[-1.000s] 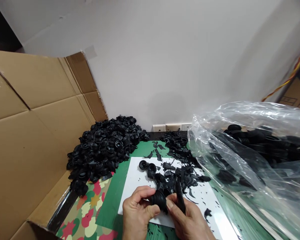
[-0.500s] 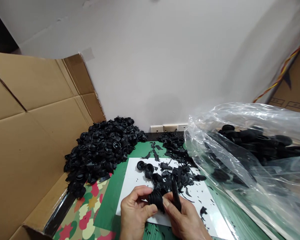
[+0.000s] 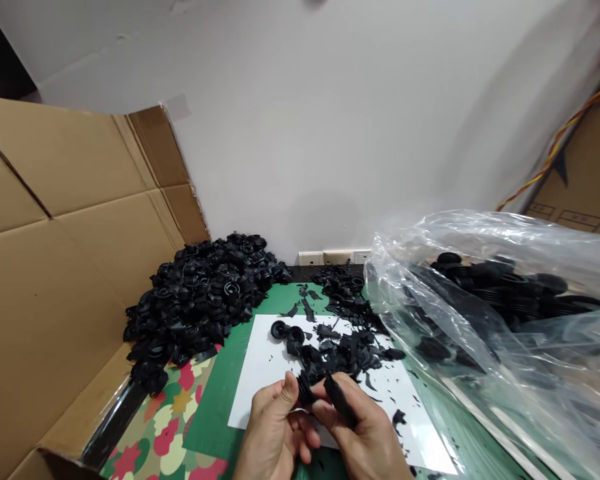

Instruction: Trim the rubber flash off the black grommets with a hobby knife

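Note:
A ribbed black rubber sleeve [image 3: 305, 390] sits between my two hands, over the near part of the white sheet. My left hand [image 3: 273, 430] has its thumb raised beside the sleeve and its other fingers loosely curled below, apart from the thumb. In my right hand [image 3: 363, 427] is a dark, slim-handled tool [image 3: 341, 402], its working end hidden. The right thumb and forefinger reach the sleeve's side. Just beyond my hands, more ribbed rubber sleeves [image 3: 295, 340] and black trimmings [image 3: 355, 350] lie on the white sheet [image 3: 257, 367].
A big heap of black rubber parts [image 3: 200, 293] rests against a cardboard box [image 3: 80, 280] on the left. To the right, a clear plastic bag [image 3: 405, 287] holds more black parts. A green mat [image 3: 215, 407] lies under the sheet; wall sockets [image 3: 311, 258] are behind.
My left thumb has lifted off the sleeve and its fingers have loosened. My right hand has shifted slightly left with the tool, which tilts more to the left. The view has shifted slightly.

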A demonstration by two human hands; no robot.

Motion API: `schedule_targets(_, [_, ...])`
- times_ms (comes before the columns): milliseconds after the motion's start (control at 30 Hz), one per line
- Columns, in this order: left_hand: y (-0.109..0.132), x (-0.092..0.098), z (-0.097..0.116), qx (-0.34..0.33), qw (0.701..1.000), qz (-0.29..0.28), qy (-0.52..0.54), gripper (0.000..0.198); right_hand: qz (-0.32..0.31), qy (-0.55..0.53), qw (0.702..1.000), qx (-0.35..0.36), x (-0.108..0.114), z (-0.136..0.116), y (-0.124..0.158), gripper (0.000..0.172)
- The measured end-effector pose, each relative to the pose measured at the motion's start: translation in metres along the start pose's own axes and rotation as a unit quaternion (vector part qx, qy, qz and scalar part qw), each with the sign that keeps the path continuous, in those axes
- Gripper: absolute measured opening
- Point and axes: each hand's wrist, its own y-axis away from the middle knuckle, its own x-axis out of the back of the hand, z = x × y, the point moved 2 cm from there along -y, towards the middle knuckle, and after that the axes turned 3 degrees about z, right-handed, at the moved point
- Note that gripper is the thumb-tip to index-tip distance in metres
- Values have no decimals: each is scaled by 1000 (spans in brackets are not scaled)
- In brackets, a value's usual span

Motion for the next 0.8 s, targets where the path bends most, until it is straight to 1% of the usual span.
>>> schedule_targets(67, [1,0,0,0,1000,2,-28,50,18,-12,1000,-21,1,2,-1,23])
schedule_targets(133, [2,2,1,-37,996,27,-73,49,53,-35,996,-61,4,7,-2,26])
schedule_targets(233, [5,5,3,-157,974,68,-152,38,87,-64,988,-109,6,12,-3,28])
schedule_targets(267, [6,5,4,-202,961,73,-173,40,88,-78,987,-113,7,12,-3,29])
schedule_targets(333, [10,2,7,-269,939,70,-203,47,71,-106,986,-111,6,10,-3,28])
schedule_targets(367, [11,0,7,-276,936,63,-208,46,55,-121,985,-110,6,9,-2,27])
schedule_targets(400, [11,-1,8,-265,941,51,-204,43,40,-135,984,-111,5,8,-2,26])
schedule_targets(433, [10,-2,8,-239,951,36,-193,40,28,-147,982,-115,5,8,-2,25])
schedule_targets(500, [8,-2,7,-176,972,15,-157,35,20,-159,978,-130,6,9,-1,26])
schedule_targets(533, [7,-1,7,-156,977,14,-142,33,20,-158,977,-139,6,11,-1,28])
schedule_targets(567, [6,0,7,-147,980,20,-132,32,22,-154,977,-148,7,13,0,30])
schedule_targets(667, [4,2,6,-151,979,55,-127,27,25,-157,972,-174,7,20,-1,34])
schedule_targets(800, [3,-1,7,-150,975,96,-134,21,25,-189,960,-206,8,26,-2,37])
